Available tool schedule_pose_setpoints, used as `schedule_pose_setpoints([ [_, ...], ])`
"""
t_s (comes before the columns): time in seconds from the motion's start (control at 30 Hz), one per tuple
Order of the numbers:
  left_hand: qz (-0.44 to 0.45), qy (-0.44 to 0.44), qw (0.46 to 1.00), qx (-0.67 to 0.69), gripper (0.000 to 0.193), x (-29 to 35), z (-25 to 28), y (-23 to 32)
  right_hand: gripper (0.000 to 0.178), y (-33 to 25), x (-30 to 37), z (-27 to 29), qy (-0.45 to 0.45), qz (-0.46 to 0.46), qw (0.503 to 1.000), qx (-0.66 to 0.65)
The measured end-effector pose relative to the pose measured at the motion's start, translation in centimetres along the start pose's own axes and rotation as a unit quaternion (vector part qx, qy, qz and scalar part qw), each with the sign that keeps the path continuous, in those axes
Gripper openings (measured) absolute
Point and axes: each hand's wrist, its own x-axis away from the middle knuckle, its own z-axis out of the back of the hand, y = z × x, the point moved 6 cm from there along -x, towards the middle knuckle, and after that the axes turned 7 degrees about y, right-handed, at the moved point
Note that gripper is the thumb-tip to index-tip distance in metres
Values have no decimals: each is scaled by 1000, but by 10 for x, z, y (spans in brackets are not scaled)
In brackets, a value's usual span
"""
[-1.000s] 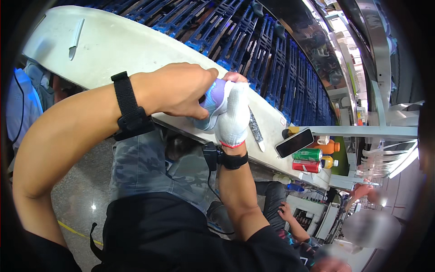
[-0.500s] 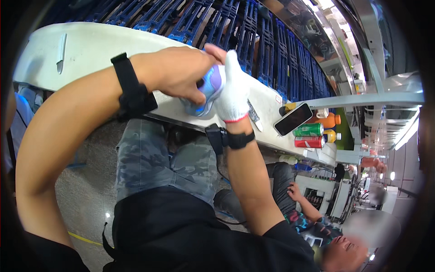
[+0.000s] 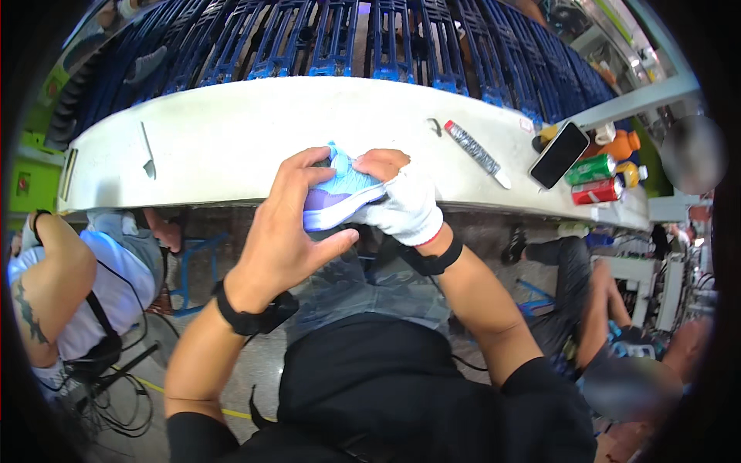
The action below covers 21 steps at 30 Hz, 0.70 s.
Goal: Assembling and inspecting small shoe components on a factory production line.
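Note:
A small light-blue and purple sneaker with a white sole is held between both hands over the near edge of the white table. My bare left hand wraps its left side, fingers on the upper and thumb below near the sole. My right hand, in a white glove that leaves the fingertips bare, grips the other end, its fingers at the shoe's top opening. The gloved palm hides that end of the shoe. A black strap sits on each wrist.
On the white table lie a thin metal tool, a red-capped pen-like tube, a phone, a green can, a red can and bottles. Blue slatted racks run behind. Co-workers sit on both sides.
The view has swung round to face the table squarely. My left hand has shifted from over the shoe to its left side; the shoe now shows its side and sole. The right hand still grips it.

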Motion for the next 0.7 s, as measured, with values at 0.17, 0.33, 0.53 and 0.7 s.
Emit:
schedule_pose_setpoints([
  [0.17, -8, 22, 999, -34, 82, 11, -11, -20, 66, 9, 18, 2, -35, -8, 999, -29],
  [0.33, 50, 33, 998, -26, 93, 16, -10, -20, 64, 5, 21, 11, -18, -51, 996, -68],
  [0.53, 67, 47, 996, 31, 72, 12, -9, -35, 60, 5, 22, 12, 9, -54, 993, -102],
  [0.7, 20, 54, 998, -27, 62, 19, -6, -10, 59, -10, 27, 27, -11, -105, 991, -87],
])
